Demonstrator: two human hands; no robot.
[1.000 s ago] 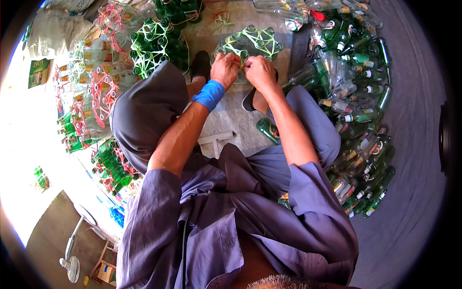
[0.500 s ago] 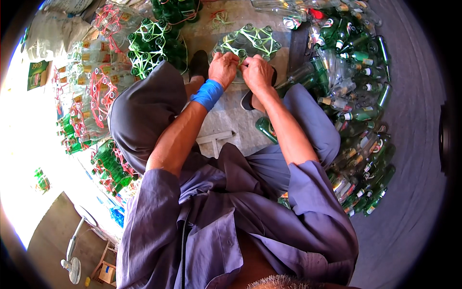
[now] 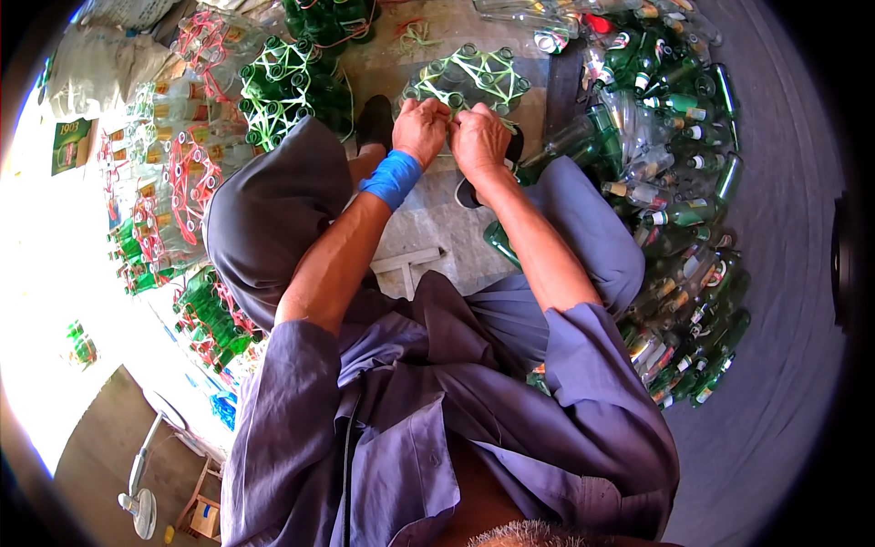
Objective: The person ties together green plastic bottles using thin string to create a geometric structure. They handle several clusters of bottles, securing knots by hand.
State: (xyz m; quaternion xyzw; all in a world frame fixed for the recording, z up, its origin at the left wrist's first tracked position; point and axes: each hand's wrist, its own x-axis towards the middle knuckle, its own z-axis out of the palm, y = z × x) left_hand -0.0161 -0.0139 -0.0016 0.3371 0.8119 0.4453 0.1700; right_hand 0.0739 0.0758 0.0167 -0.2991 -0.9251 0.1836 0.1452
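Slightly lower and further left than a second ago, the right hand (image 3: pixel 479 141) has shifted, its back turned more toward the camera and its wrist angled over the ground at upper centre. The left hand (image 3: pixel 419 130) shows hardly any change beyond a small drift left shared by the bundle in front of it. That bundle of glass bottles (image 3: pixel 468 86) stands upright at the upper centre of the frame, laced across its necks with pale green string (image 3: pixel 488 82), and looks the same as before. Both hands are at its near edge, close together, with fingers curled inward; the fingertips are too hidden to tell whether they pinch the string. A blue wrap (image 3: pixel 391 180) circles the left wrist.

With the right forearm further over, less of the loose green bottle (image 3: pixel 500 242) below the right hand shows now. The heap of loose bottles (image 3: pixel 679 217) along the right side lies as it did, and so do the green bottles tied with string (image 3: pixel 341 100) at upper left and the small tangle of string (image 3: pixel 416 36) at top centre.
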